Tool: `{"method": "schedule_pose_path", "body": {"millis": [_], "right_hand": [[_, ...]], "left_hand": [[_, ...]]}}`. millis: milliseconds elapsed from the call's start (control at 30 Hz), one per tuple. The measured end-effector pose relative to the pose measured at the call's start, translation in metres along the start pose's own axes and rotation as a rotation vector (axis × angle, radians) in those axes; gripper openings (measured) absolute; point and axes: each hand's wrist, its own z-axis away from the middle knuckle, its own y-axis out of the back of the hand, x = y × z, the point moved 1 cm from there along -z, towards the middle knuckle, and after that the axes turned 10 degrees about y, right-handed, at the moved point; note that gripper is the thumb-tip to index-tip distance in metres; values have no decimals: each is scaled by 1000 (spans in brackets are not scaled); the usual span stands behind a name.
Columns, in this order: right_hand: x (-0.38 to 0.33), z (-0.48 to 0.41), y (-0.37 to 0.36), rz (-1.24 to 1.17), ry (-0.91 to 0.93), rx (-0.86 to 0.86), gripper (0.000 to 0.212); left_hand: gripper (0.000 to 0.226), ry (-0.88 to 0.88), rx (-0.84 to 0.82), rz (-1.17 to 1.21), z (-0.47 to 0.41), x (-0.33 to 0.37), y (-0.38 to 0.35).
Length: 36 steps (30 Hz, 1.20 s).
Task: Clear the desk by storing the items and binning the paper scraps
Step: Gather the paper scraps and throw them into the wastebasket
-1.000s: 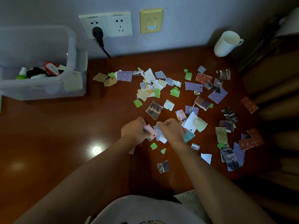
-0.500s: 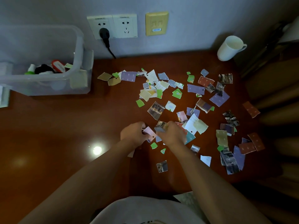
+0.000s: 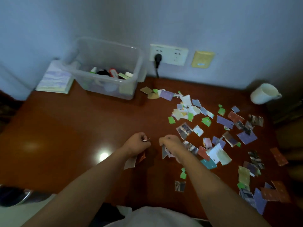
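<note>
Many torn paper scraps (image 3: 218, 126) in purple, green, red, cream and photo print lie scattered over the right half of the dark wooden desk (image 3: 68, 128). My left hand (image 3: 136, 144) is curled round a few scraps, with red and pale pieces sticking out below the fist. Close beside it, my right hand (image 3: 170, 144) grips a small bunch of scraps that hang under the palm. Both hands hover just above the desk, left of the scattered pile. A clear plastic storage box (image 3: 113, 89) holding small items stands at the back by the wall.
A white mug (image 3: 264, 94) stands at the back right. A pack of tissues (image 3: 55, 79) lies left of the box. A black plug (image 3: 158, 58) sits in the wall socket behind the desk. A dark rounded object (image 3: 13, 194) shows at the lower left edge.
The view swung left, so the box and tissues now show more fully. Both hands moved left away from the pile and drew apart, each keeping hold of scraps.
</note>
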Motion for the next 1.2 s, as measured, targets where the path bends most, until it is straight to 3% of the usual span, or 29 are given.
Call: {"method": "schedule_pose_path", "body": {"millis": [400, 633, 833, 933, 1033, 1200], "right_hand": [[-114, 53, -221, 117, 335, -232, 28], [-146, 122, -384, 166, 461, -388, 28], [-156, 166, -502, 178, 509, -530, 25], [-159, 176, -543, 225, 511, -583, 18], [-159, 171, -580, 247, 518, -584, 28], [-162, 138, -646, 341, 463, -607, 28]], "left_hand": [[21, 51, 399, 273, 132, -144, 172], [30, 99, 663, 288, 230, -268, 266], [32, 138, 897, 435, 303, -361, 320], [31, 191, 943, 529, 316, -400, 336], [27, 273, 969, 674, 314, -435, 349], [17, 389, 918, 834, 291, -483, 376]]}}
